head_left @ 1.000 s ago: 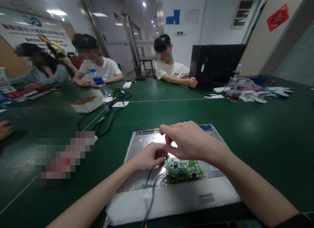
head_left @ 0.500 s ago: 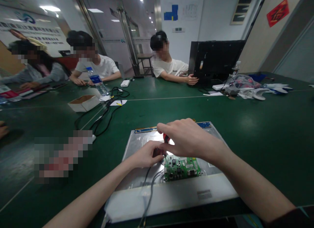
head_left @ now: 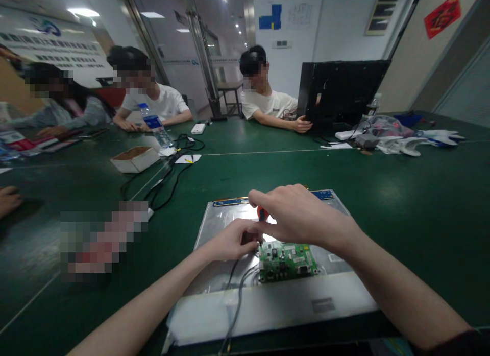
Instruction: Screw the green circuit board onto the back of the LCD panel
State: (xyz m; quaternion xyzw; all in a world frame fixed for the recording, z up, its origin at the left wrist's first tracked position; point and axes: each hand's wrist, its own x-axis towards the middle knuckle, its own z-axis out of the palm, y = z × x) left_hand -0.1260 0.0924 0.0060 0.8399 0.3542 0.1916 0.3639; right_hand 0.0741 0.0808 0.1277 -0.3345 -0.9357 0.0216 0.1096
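A flat display panel (head_left: 214, 233) lies back side up in front of me, with a green circuit board (head_left: 287, 261) on its metal back. My right hand (head_left: 294, 213) is closed from above around a screwdriver (head_left: 262, 214) with a red and black handle, held upright at the board's upper left corner. Close by the screwdriver's lower end, my left hand (head_left: 235, 238) is closed in a pinch; what lies between its fingertips is hidden. Dark cables (head_left: 239, 294) run from the board's left side over the panel's near edge.
A white open box (head_left: 136, 161), a water bottle (head_left: 155, 126) and black cables (head_left: 178, 174) lie to the left. A large black monitor (head_left: 344, 93) stands at the back, held by a person. Gloves (head_left: 406, 144) and a plastic bag are right of it. Two more people sit left.
The whole view has shifted slightly, with things a little further right. Both hands keep their places at the board's corner, and the screwdriver stays upright.
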